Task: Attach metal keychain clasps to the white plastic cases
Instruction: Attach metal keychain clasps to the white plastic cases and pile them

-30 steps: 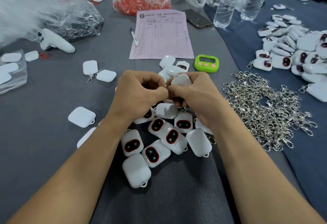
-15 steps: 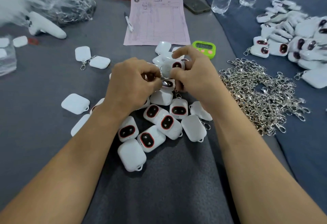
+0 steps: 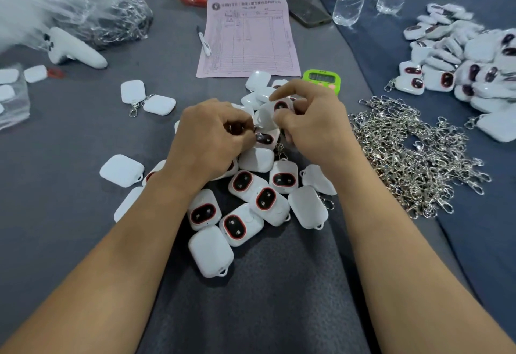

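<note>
Nearest, a pile of white cases (image 3: 251,208) lies on the grey desk (image 3: 69,144). Above the pile's far edge, the right hand (image 3: 312,124) has its grip closed around one white case (image 3: 275,110), dark window facing up. The left hand (image 3: 209,138), at that case's left edge, has its grip clenched; what it contains cannot be determined. Right of the pile lies a heap of metal clasps (image 3: 413,158); beyond the pile sits a green timer (image 3: 322,78).
</note>
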`<state>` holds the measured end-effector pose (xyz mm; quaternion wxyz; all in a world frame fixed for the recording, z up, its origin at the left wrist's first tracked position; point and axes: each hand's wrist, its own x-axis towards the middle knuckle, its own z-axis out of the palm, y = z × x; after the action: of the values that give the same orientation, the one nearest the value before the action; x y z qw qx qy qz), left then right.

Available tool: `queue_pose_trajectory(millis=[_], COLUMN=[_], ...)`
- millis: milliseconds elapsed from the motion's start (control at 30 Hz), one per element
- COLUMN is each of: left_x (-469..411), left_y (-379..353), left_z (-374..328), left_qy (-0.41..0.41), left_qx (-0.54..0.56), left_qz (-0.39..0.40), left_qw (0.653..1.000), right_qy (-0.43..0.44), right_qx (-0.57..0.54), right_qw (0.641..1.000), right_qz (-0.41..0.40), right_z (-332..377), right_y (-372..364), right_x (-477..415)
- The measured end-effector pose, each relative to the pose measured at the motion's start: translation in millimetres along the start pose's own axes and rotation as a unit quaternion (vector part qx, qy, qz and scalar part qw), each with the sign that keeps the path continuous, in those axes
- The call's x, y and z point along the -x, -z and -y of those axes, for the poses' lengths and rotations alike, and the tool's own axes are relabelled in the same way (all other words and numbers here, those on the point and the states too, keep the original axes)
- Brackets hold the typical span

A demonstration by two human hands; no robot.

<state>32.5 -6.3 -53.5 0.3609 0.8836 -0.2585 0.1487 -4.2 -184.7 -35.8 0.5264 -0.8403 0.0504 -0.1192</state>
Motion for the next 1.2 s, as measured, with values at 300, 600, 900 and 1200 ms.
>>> queue_pose_trajectory(millis=[300,600,900,1200], left_x=[0,0,3,4], left_y=[0,-1,-1,-4], left_z=[2,-1,-11,-16], left_qy=[-0.003,-0.012,-0.016,-0.034], left_qx=[-0.005,-0.024,-0.066,-0.123], left_qz=[0.039,0.038,0.031,-0.035], left_qw=[0.999,0.999,0.997,0.991], right_qy=[-0.007,0.005,0.041,-0.102], right_qx=[0.012,0.066,0.117,-0.056], right_qw=[0.999,0.997,0.992,0.993], right_qz=[0.033,0.038,0.034,0.010], right_z=[0,7,16,11], right_y=[0,5,6,3], right_x=[1,3,7,3])
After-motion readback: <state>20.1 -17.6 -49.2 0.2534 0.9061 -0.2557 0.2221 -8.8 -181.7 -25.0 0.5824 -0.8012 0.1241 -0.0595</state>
